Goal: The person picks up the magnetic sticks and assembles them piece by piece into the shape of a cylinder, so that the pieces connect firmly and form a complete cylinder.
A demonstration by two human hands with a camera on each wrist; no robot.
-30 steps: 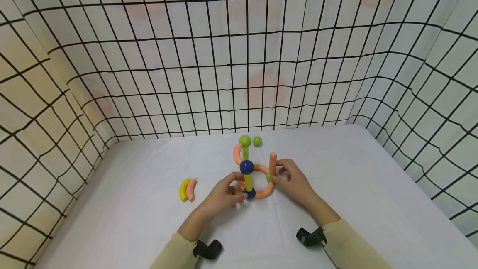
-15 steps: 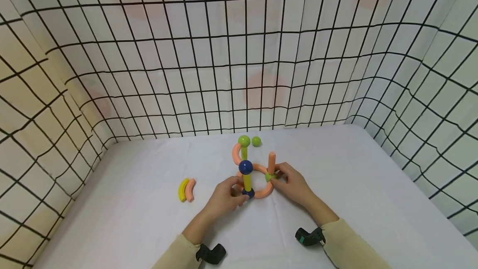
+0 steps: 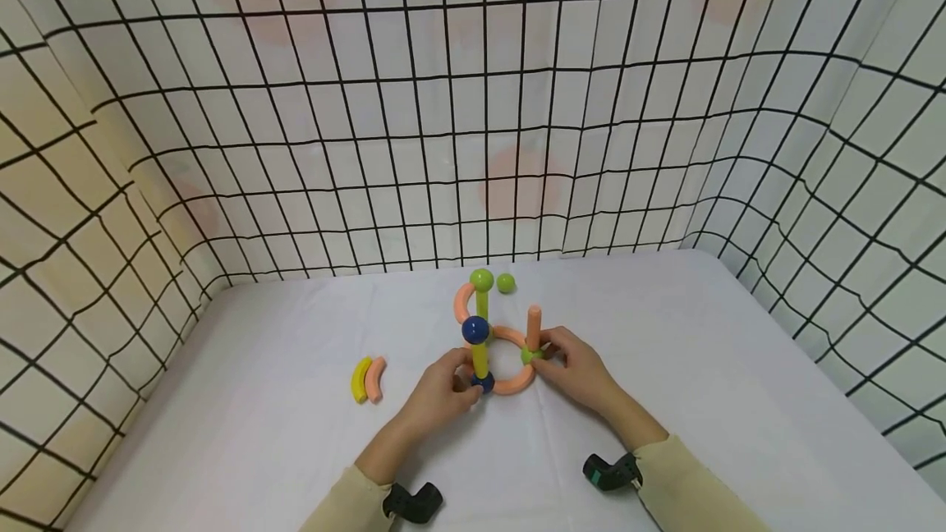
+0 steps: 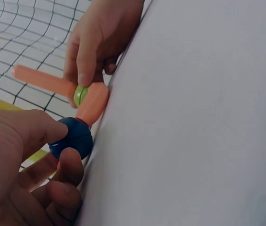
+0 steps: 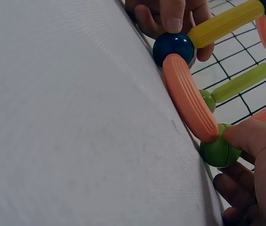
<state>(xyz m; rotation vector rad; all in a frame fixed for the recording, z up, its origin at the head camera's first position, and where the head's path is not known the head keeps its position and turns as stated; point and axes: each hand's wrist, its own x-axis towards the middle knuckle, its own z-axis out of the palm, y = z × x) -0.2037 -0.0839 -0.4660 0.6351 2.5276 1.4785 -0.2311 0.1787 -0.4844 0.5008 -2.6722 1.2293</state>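
A ring of coral curved rods (image 3: 513, 384) joined by balls lies on the white cloth in the head view. With thumb and fingers my left hand (image 3: 436, 392) pinches the lower blue ball (image 4: 78, 139). From that ball a yellow rod (image 3: 480, 360) rises to an upper blue ball (image 3: 475, 330). At the ring's right side my right hand (image 3: 580, 364) pinches a green ball (image 5: 215, 153), which carries an upright coral straight rod (image 3: 534, 328). Behind stands a yellow-green rod (image 3: 482, 302) topped by a green ball (image 3: 482, 280), with a coral curved rod (image 3: 461, 303) hanging from it.
A loose green ball (image 3: 506, 283) sits at the back beside the structure. On the left, a yellow curved rod (image 3: 360, 380) and a coral curved rod (image 3: 374, 380) lie together. A black grid net (image 3: 473, 138) surrounds the table's back and sides.
The blue-ended yellow upright has shifted a little left with my left hand. The right hand's green ball and coral rod have also moved slightly left. Both hands keep their grips.
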